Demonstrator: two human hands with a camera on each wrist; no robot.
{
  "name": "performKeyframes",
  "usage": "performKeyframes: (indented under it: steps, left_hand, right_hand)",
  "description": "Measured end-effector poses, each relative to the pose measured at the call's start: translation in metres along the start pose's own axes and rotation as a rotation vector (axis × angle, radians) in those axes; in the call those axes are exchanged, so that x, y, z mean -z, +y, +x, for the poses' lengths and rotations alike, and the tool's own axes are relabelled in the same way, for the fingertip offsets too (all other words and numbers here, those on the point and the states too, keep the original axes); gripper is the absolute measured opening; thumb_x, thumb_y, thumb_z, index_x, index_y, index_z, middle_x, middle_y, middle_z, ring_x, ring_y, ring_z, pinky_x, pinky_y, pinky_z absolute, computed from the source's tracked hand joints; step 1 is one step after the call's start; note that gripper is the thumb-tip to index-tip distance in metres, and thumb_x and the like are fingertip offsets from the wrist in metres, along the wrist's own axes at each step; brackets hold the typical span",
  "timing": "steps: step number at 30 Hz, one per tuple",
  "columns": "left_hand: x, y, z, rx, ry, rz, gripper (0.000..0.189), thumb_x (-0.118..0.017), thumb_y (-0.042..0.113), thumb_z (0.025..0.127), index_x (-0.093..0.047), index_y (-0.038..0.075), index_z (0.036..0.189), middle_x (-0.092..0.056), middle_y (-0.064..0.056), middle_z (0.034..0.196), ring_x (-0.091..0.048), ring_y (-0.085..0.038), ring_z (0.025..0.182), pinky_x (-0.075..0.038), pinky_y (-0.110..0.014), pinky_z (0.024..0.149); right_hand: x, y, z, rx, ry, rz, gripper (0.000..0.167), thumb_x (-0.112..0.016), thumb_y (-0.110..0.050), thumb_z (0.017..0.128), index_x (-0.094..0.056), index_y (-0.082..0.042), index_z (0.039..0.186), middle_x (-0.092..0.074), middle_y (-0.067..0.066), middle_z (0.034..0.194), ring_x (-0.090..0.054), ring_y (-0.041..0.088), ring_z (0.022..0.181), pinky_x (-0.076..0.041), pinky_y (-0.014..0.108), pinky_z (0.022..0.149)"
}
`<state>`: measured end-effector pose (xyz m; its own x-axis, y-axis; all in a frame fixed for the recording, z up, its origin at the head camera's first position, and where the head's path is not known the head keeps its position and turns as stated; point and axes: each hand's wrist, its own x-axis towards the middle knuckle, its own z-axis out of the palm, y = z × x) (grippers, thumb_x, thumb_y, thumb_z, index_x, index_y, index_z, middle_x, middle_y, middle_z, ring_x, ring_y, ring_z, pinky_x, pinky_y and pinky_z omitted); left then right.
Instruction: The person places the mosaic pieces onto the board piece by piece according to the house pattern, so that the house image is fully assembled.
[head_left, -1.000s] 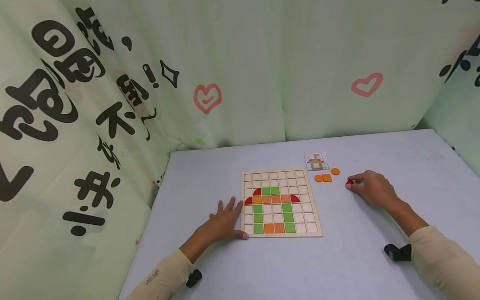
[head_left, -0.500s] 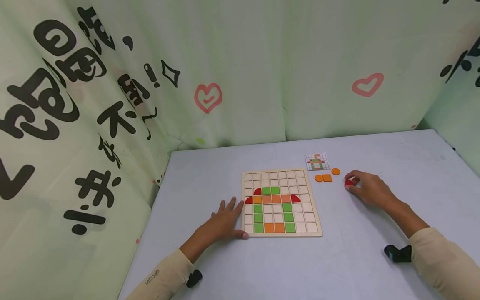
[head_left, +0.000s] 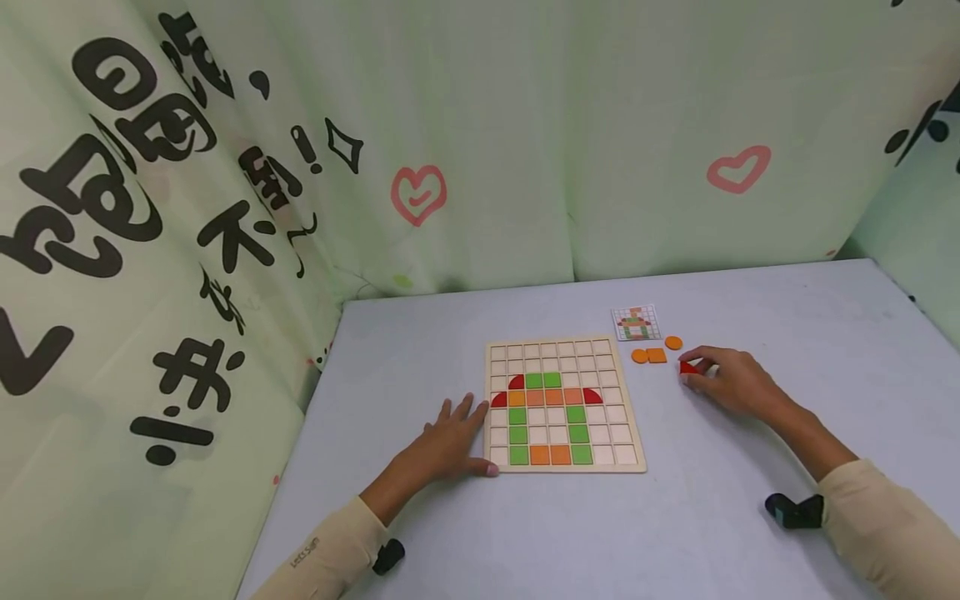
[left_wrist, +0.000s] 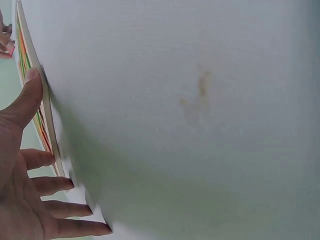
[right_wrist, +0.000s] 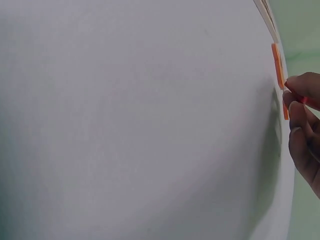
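Observation:
A light wooden grid board (head_left: 619, 435) lies on the table, with green, orange and red tiles set in several of its cells. My left hand (head_left: 446, 442) is spread beside it, thumb and forefinger touching its left edge. In the left wrist view, the thumb (left_wrist: 32, 82) lies against the board's side and the other fingers stretch out straight. Right of the board, my right hand (head_left: 735, 379) pinches a small red tile (head_left: 687, 367) between thumb and fingertips. That red tile (right_wrist: 295, 94) is partly hidden by the fingers in the right wrist view.
Between the board and my right hand lie an orange square (head_left: 657, 356) and two orange discs, one (head_left: 640, 356) beside the square and one (head_left: 673, 342) behind it. A printed pattern card (head_left: 636, 322) lies at the board's far right corner. A pale green curtain (head_left: 495, 125) hangs behind the table.
My right hand has moved left with the red tile, closer to the orange pieces. The left hand and the board have stayed put.

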<state>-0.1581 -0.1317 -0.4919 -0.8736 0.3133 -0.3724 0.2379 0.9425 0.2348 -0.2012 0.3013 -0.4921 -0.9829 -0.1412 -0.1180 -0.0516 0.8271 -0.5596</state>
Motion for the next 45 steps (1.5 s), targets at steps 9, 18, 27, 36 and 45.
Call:
performKeyframes:
  steps: [9, 18, 27, 36, 45]
  left_hand:
    - [-0.002, -0.003, 0.002, -0.007, 0.001, 0.001, 0.106, -0.083, 0.056, 0.074, -0.031, 0.020, 0.159, -0.026, -0.014, 0.166, -0.023, -0.050, 0.149, -0.037, -0.073, 0.102]
    - [-0.003, -0.004, 0.002, -0.014, 0.002, -0.010, 0.105, -0.083, 0.056, 0.075, -0.031, 0.020, 0.159, -0.025, -0.014, 0.166, -0.022, -0.051, 0.149, -0.036, -0.074, 0.103]
    - [-0.003, -0.004, 0.001, -0.016, 0.005, -0.024, 0.105, -0.083, 0.055, 0.075, -0.030, 0.021, 0.159, -0.024, -0.013, 0.166, -0.020, -0.050, 0.150, -0.034, -0.074, 0.104]
    - [-0.002, -0.003, 0.000, -0.021, 0.013, -0.023, 0.105, -0.083, 0.054, 0.075, -0.030, 0.020, 0.159, -0.025, -0.013, 0.166, -0.021, -0.050, 0.150, -0.035, -0.074, 0.104]
    - [-0.004, -0.004, 0.000, -0.020, 0.010, -0.014, 0.105, -0.082, 0.056, 0.075, -0.030, 0.021, 0.159, -0.025, -0.013, 0.166, -0.022, -0.050, 0.150, -0.035, -0.073, 0.104]
  right_hand:
    - [-0.002, -0.013, 0.001, 0.034, -0.044, 0.163, 0.035, -0.067, -0.008, 0.093, -0.061, 0.002, 0.127, -0.064, 0.013, 0.093, -0.056, 0.017, 0.062, -0.050, 0.025, 0.055]
    - [-0.011, -0.033, 0.003, 0.074, -0.035, 0.225, 0.035, -0.072, -0.010, 0.091, -0.065, 0.003, 0.123, -0.064, 0.010, 0.090, -0.055, 0.015, 0.061, -0.049, 0.025, 0.054]
    - [-0.022, -0.051, 0.010, 0.135, -0.042, 0.262, 0.032, -0.073, -0.013, 0.092, -0.068, 0.000, 0.121, -0.065, 0.011, 0.093, -0.054, 0.013, 0.055, -0.046, 0.024, 0.054]
    - [-0.034, -0.068, 0.016, 0.137, -0.113, 0.307, 0.031, -0.070, -0.011, 0.092, -0.069, 0.001, 0.121, -0.064, 0.012, 0.097, -0.059, 0.017, 0.065, -0.051, 0.025, 0.055]
    - [-0.050, -0.080, 0.027, 0.150, -0.113, 0.270, 0.028, -0.073, -0.013, 0.091, -0.071, -0.001, 0.117, -0.065, 0.008, 0.092, -0.057, 0.018, 0.074, -0.050, 0.024, 0.057]
